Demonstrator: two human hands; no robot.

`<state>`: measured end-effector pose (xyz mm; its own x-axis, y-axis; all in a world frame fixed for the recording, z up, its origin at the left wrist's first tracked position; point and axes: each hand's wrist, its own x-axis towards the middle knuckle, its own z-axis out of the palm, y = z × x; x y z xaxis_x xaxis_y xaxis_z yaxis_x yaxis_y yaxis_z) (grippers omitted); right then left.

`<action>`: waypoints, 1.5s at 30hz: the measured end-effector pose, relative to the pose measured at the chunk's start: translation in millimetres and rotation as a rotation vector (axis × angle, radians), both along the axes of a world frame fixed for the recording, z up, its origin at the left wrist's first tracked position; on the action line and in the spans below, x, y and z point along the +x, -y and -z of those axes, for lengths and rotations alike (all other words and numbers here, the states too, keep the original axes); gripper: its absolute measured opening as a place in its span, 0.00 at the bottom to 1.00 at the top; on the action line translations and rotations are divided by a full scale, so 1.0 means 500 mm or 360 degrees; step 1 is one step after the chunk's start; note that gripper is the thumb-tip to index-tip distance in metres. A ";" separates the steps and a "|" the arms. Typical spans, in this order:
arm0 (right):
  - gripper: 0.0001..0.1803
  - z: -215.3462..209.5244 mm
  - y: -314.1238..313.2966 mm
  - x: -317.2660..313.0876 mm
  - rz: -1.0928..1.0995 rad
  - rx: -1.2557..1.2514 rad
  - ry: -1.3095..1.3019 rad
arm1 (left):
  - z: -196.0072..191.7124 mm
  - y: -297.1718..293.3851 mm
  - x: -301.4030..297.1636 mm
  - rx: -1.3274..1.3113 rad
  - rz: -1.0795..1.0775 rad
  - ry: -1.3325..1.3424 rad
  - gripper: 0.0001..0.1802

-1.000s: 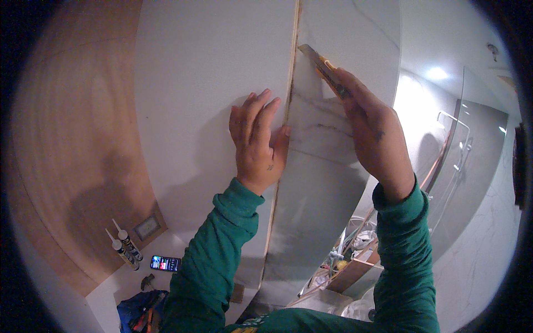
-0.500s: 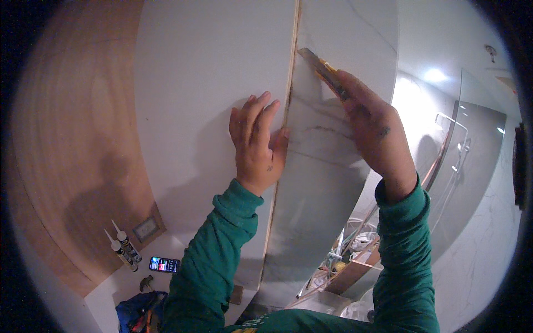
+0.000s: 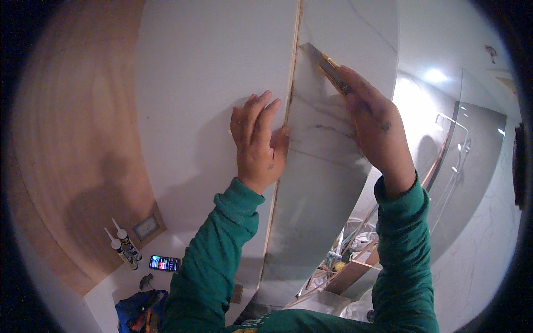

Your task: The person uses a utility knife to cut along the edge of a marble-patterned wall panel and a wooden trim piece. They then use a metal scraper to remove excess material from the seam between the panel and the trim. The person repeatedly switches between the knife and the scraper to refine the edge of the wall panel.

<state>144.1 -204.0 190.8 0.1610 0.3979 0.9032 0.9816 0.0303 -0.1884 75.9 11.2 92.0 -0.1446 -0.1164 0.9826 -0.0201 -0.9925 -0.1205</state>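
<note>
While pressed flat on the wall: left hand (image 3: 259,141), fingers spread wide, holding nothing, palm on the white panel (image 3: 216,83), thumb against the wood edge strip (image 3: 288,105).
Right hand: (image 3: 377,130), fingers wrapped around the handle of a utility knife (image 3: 327,65), raised up and to the far right of the left hand.
Utility knife: yellow and dark body, blade tip pointing up and left, touching the marbled panel (image 3: 322,183) just beside the wood edge strip, near the top of the scene.
Wood edge strip: thin pale line running top to bottom between the white panel on the left and the marbled panel on the right.
Marbled panel: grey with dark veins, glossy, standing right of the seam.
Sleeves: green, both forearms coming up from the near edge.
Far left: brown wood-grain surface (image 3: 72,139) with a shadow on it.
Lower left: two sealant tubes (image 3: 123,248) side by side, a phone (image 3: 165,263) with a lit screen just right of them, a blue tool bag (image 3: 139,311) nearer.
Lower right: clutter of cables and a board (image 3: 347,276), details too small to tell.
Far right: glass shower screen (image 3: 472,166).
</note>
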 end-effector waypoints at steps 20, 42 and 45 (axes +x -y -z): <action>0.23 0.088 -0.024 -0.014 -0.0003 -0.0022 -0.0035 | 0.009 -0.004 0.002 -0.0026 0.0073 -0.0023 0.31; 0.27 0.158 -0.018 -0.017 -0.0030 -0.0134 -0.0096 | 0.006 -0.002 0.004 0.0018 0.0002 -0.0009 0.29; 0.28 0.167 -0.018 -0.019 0.0012 -0.0155 -0.0104 | 0.008 -0.003 0.005 -0.0002 0.0001 -0.0018 0.29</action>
